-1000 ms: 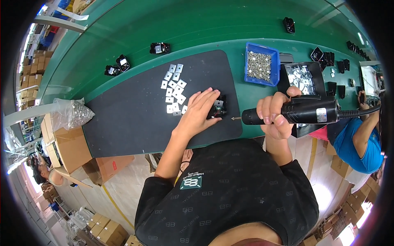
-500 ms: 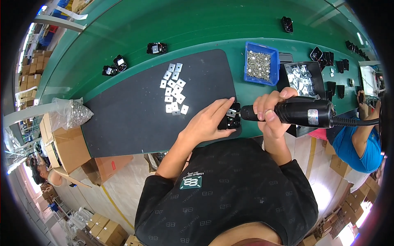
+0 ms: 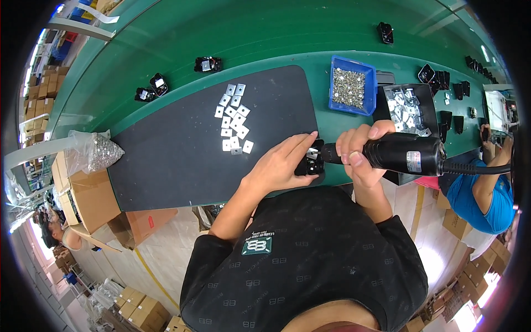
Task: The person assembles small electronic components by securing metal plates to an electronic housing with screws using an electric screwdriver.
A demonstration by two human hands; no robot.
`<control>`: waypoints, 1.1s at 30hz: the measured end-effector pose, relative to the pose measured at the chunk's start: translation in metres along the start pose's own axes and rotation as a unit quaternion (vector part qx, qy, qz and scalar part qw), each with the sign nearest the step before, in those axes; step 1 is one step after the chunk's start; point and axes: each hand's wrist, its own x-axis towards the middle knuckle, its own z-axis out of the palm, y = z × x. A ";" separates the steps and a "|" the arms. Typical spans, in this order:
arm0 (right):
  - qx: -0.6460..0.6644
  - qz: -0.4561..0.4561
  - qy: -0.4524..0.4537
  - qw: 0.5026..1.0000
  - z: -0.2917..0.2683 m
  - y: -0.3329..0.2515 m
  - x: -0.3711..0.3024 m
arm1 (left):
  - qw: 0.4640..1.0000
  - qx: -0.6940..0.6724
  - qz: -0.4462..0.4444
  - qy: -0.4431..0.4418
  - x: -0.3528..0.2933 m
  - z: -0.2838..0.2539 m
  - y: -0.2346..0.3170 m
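My left hand [image 3: 276, 167] is wrapped round a small black plastic housing [image 3: 315, 165] at the right edge of the dark mat, thumb on the near side and fingers on the far side. A bright metal plate shows inside the housing. My right hand [image 3: 360, 148] grips a black corded electric screwdriver [image 3: 402, 154], held level with its tip pointing left into the housing. The bit itself is too small to make out. Left of my hands, several loose silvery square plates [image 3: 241, 131] with holes lie on the mat [image 3: 166, 160].
Beyond my right hand stand a blue bin [image 3: 331, 104] of screws and a black box [image 3: 432, 110] of metal plates. Black housings [image 3: 208, 65] sit on the green belt behind. A bag of small metal parts [image 3: 105, 153] rests at left; a co-worker in blue [image 3: 480, 196] is at right.
My right hand and the screwdriver have shifted slightly left, closer to the housing. The left hand stays in place. The housings on the belt at far left have moved a little left.
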 end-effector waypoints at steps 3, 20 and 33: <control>0.014 0.000 -0.020 1.000 0.000 -0.001 0.000 | 1.000 -0.019 0.005 0.011 0.001 0.002 0.000; 0.079 0.023 -0.068 0.994 0.005 -0.013 0.005 | 0.994 -0.070 0.069 0.038 0.001 -0.004 -0.001; 0.099 -0.046 -0.046 0.993 0.001 -0.027 0.009 | 1.000 0.001 -0.006 -0.026 0.017 -0.002 -0.003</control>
